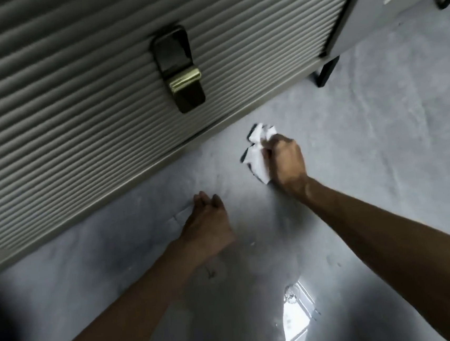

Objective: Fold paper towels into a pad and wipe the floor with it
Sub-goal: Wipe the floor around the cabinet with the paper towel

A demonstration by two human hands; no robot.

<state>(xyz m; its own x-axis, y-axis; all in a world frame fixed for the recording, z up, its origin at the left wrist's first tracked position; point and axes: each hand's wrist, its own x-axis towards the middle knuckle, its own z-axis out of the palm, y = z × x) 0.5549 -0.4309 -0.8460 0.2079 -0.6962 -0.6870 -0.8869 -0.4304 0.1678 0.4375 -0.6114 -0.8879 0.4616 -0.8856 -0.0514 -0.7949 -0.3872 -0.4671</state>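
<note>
My right hand point(283, 159) grips a crumpled white paper towel pad point(258, 153) and holds it down on the grey floor point(368, 156), just in front of the ribbed cabinet. The pad sticks out to the left of my fingers. My left hand point(207, 227) lies nearer me on the floor, fingers straight and together, pointing toward the cabinet, holding nothing.
A ribbed grey cabinet front point(74, 102) with a black and brass latch point(178, 70) runs along the far left. A pale cabinet on black metal legs point(324, 74) stands at the back right. A bright window reflection point(296, 320) shines on the near floor.
</note>
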